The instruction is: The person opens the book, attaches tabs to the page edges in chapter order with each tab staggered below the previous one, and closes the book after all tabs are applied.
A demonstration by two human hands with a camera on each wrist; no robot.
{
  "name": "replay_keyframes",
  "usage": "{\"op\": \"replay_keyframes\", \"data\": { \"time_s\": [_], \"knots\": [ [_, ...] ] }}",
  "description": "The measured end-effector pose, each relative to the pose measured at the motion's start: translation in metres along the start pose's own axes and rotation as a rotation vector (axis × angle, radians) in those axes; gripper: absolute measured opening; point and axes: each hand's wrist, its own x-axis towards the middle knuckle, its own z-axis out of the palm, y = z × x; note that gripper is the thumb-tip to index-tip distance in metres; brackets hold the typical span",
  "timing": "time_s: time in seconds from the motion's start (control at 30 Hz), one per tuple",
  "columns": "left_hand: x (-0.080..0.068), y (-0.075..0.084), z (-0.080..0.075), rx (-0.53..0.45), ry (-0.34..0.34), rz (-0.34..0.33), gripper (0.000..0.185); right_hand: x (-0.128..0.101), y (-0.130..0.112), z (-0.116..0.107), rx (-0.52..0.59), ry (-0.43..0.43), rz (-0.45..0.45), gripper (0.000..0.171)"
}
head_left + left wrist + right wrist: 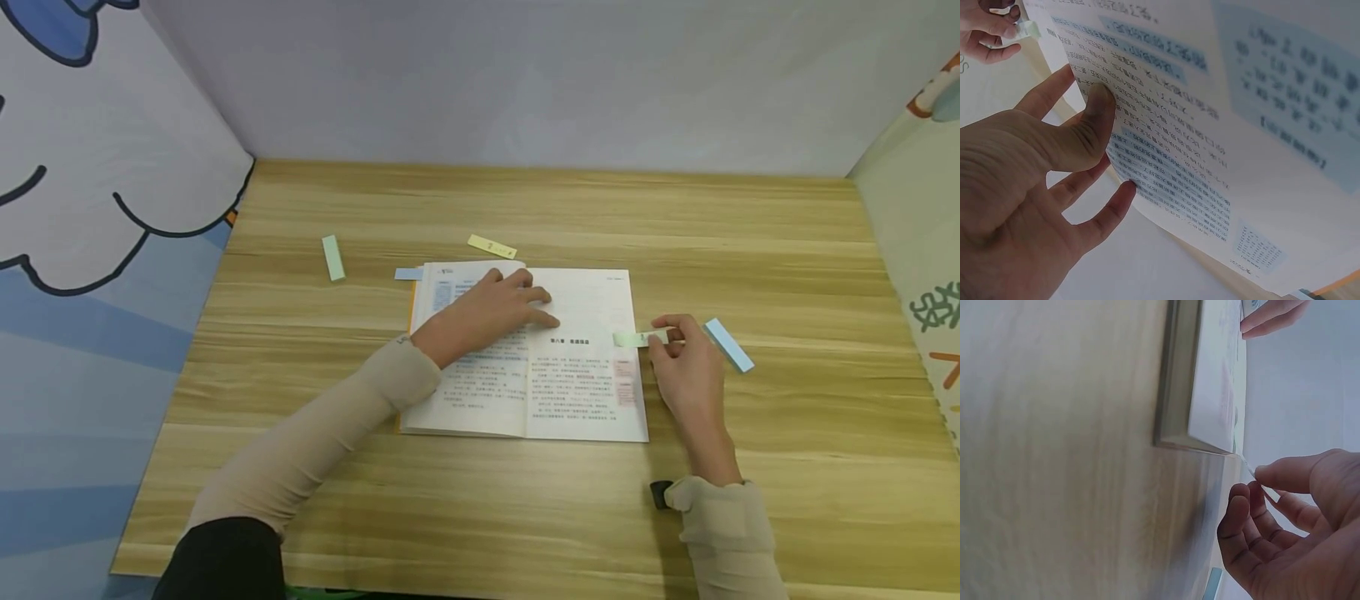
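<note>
An open book (577,300) with printed Chinese text lies in the middle of the table. My left hand (491,308) rests across its inner fold, fingers spread over both pages; in the left wrist view its thumb lies against the left page. At the right page's outer edge, my right hand (688,367) pinches a pale green sticky tab (632,339) between thumb and fingertips. The tab's left end overlaps the page and its other end reaches the fingers. In the right wrist view the thin tab (1247,465) runs from the page edge to the thumb.
A blue sticky pad (729,345) lies just right of my right hand. Beyond the book is a yellow sticky pad (492,246), and a green one (333,258) lies farther left. A blue tab (408,273) sticks out from the book's left side. Walls border the wooden table (570,517).
</note>
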Motion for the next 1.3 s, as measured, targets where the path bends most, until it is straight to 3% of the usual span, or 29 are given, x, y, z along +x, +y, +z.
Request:
{"op": "replay_keyframes", "data": {
  "time_s": [0.27,0.57,1.3],
  "knots": [
    [-0.0007,0.0001,0.0004,0.002,0.006,0.0,0.049,0.0015,0.0023,0.0025,0.005,0.01,-0.011,0.029],
    [-0.001,0.0001,0.0019,0.0,0.021,0.0,0.048,0.0045,0.0018,0.0059,-0.015,-0.05,0.02,0.038],
    [-0.0004,-0.0005,0.0047,0.011,0.04,-0.006,0.047,0.0056,0.002,0.0093,-0.044,-0.035,0.008,0.037]
  ]
}}
